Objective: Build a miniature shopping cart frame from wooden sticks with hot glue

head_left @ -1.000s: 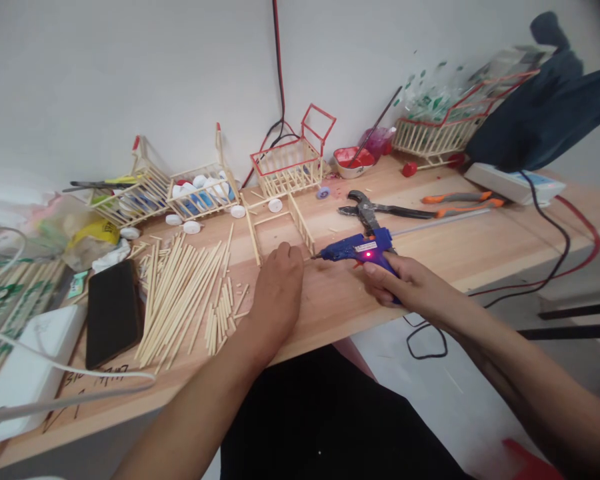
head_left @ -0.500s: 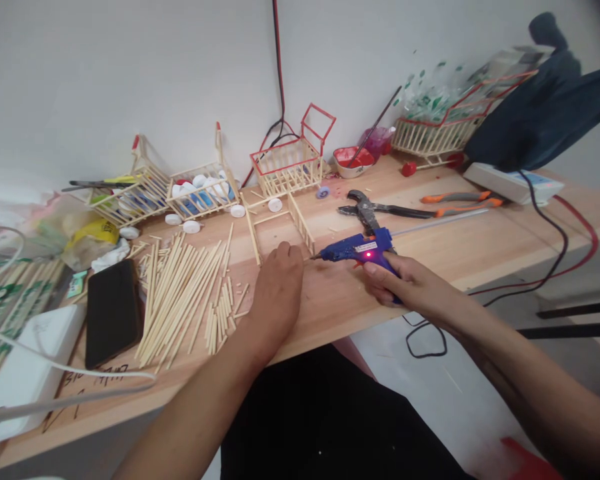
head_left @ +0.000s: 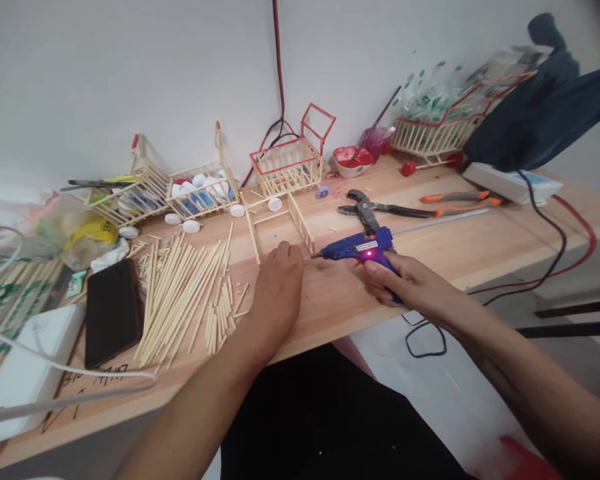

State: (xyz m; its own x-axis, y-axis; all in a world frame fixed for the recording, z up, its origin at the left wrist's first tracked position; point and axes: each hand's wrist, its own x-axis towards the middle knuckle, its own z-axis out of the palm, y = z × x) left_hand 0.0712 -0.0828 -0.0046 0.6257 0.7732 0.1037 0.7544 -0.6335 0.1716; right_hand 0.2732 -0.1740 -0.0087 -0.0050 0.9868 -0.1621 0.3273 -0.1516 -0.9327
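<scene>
My right hand (head_left: pixel 397 279) is wrapped round the handle of a blue glue gun (head_left: pixel 353 247) with a glowing red light. A clear glue stick comes out of the gun's back. The nozzle points left and meets the near right corner of a small frame of wooden sticks (head_left: pixel 301 223). At the frame's near end, my left hand (head_left: pixel 280 283) is closed with its fingers curled down over the edge; the fingertips and the part they pinch are hidden. To the left of this hand lie a pile of long wooden sticks (head_left: pixel 180 300) and a cluster of short cut sticks (head_left: pixel 221 317).
Several stick-built carts stand along the wall, one with a red rim (head_left: pixel 286 163). Pliers (head_left: pixel 367 210), orange-handled cutters (head_left: pixel 460 203) and a bowl of red paint (head_left: pixel 354 162) lie behind the gun. A phone (head_left: pixel 111 313) and white power strip (head_left: pixel 35 360) sit left.
</scene>
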